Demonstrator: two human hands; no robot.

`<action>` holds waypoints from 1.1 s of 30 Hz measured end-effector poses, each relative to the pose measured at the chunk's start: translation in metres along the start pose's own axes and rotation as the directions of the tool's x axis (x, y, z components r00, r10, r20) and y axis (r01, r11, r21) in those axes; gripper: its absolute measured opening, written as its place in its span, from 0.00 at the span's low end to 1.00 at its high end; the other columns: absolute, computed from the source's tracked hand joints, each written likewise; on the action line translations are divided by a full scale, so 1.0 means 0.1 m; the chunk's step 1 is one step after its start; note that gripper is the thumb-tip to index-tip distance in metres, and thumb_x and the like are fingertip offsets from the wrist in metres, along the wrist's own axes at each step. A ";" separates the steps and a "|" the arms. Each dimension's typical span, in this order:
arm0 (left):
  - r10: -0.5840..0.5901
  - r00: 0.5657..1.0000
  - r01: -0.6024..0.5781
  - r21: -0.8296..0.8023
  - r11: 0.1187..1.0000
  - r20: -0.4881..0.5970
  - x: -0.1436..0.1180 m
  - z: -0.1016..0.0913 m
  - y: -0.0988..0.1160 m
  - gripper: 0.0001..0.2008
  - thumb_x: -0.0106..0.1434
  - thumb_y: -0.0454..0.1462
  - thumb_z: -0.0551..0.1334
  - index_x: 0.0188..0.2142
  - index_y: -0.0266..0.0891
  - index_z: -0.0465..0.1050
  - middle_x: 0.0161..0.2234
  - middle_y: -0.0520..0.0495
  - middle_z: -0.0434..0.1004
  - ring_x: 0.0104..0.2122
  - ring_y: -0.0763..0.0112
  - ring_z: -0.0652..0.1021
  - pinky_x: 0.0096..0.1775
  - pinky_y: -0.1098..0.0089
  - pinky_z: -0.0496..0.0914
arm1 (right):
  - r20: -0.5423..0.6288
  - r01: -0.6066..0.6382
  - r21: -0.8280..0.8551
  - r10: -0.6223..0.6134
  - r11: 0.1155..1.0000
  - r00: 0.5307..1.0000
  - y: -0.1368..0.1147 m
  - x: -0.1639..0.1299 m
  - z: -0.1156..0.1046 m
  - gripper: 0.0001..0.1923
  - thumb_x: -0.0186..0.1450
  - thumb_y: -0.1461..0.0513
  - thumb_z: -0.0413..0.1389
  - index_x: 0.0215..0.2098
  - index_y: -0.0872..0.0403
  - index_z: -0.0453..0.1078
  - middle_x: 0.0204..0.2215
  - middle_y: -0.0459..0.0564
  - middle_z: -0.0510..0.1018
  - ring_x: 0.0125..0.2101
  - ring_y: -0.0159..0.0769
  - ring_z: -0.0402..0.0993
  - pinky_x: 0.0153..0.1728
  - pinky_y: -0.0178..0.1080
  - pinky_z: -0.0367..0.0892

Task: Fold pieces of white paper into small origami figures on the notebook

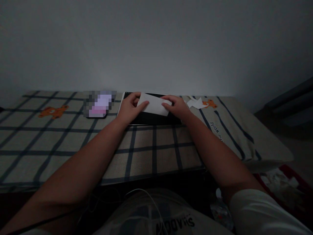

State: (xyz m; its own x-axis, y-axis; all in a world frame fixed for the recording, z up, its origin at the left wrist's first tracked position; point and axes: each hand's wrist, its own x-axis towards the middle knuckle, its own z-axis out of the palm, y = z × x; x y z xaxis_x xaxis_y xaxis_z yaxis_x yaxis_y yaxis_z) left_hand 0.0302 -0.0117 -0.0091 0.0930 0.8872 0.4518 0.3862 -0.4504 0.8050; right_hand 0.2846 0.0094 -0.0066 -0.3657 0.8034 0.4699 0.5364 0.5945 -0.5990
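One white sheet of paper (154,103), folded or lying slanted, sits at 12 o'clock from the person, on top of one dark flat board or tablet (151,119); can't tell which it is in this dim light. The board lies on one checked cloth (73,143) with dark grid lines, covering a bed or low table.

Two hands, both on the paper. Left hand (129,109) at about 11 o'clock: fingers loosely curled, thumb and forefinger closing on the paper's left edge, forefinger laid flat across its near-left corner. Right hand (177,107) at about 1 o'clock: fingers together and slightly bent, fingertips pressing down on the paper's right end; whether the thumb is under the sheet, can't tell. Both bare forearms run from the bottom corners up to the middle.

Small white paper scraps (197,103), two or three, overlapping so the count is unsure, lie just beside the right hand at 1 o'clock, apart from the main sheet. Two orange bear prints on the cloth: one (54,111) at 10 o'clock, one (209,103) at 1 o'clock touching the scraps. One pixelated pinkish object (100,104) at 11 o'clock, near the left hand but not touching it. Some printed lettering (216,129) on the cloth at 2 o'clock.

One thin white cable (149,195) loops across the lap at 6 o'clock. One white sleeve (264,209) at 5 o'clock. Red and white clutter (281,182) on the floor at 4 o'clock, too dark to identify.
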 end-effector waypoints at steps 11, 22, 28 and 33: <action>-0.181 0.959 0.050 0.500 0.865 0.217 0.04 -0.11 -0.02 0.15 0.58 0.45 0.66 0.40 0.38 0.81 0.35 0.45 0.82 0.35 0.59 0.79 0.40 0.63 0.72 | 0.146 0.046 -0.199 -0.016 0.979 0.989 0.28 0.01 0.13 0.27 0.67 0.63 0.58 0.64 0.53 0.72 0.51 0.58 0.79 0.50 0.47 0.75 0.55 0.52 0.69; -0.130 0.961 0.010 0.443 0.897 0.243 0.04 -0.13 -0.07 0.14 0.57 0.39 0.65 0.43 0.42 0.84 0.40 0.46 0.84 0.39 0.60 0.80 0.44 0.63 0.74 | 0.193 0.042 -0.210 -0.001 0.977 0.981 0.31 0.02 0.14 0.20 0.64 0.67 0.58 0.54 0.54 0.79 0.48 0.58 0.80 0.49 0.47 0.75 0.53 0.52 0.69; -0.066 0.975 -0.033 0.430 0.902 0.213 0.07 -0.18 -0.15 0.07 0.58 0.40 0.69 0.36 0.45 0.85 0.36 0.47 0.85 0.38 0.60 0.80 0.44 0.62 0.73 | 0.183 0.023 -0.203 0.015 0.979 0.983 0.29 0.03 0.09 0.09 0.63 0.67 0.59 0.39 0.53 0.80 0.41 0.54 0.81 0.44 0.44 0.75 0.49 0.48 0.69; -0.044 0.966 -0.091 0.490 0.867 0.256 0.09 -0.20 -0.13 0.07 0.60 0.41 0.68 0.35 0.45 0.86 0.37 0.46 0.85 0.40 0.59 0.81 0.46 0.60 0.73 | 0.197 0.060 -0.217 -0.017 0.974 0.980 0.26 0.04 0.08 0.07 0.63 0.67 0.58 0.35 0.53 0.79 0.38 0.53 0.80 0.42 0.43 0.74 0.48 0.46 0.68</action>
State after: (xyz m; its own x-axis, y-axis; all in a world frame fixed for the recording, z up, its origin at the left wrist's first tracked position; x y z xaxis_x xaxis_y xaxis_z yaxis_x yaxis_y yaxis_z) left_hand 0.0081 0.0001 -0.0080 0.3080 0.9020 0.3027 0.7758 -0.4222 0.4689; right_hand 0.2914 0.0283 -0.0254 -0.5174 0.7840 0.3431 0.6656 0.6207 -0.4144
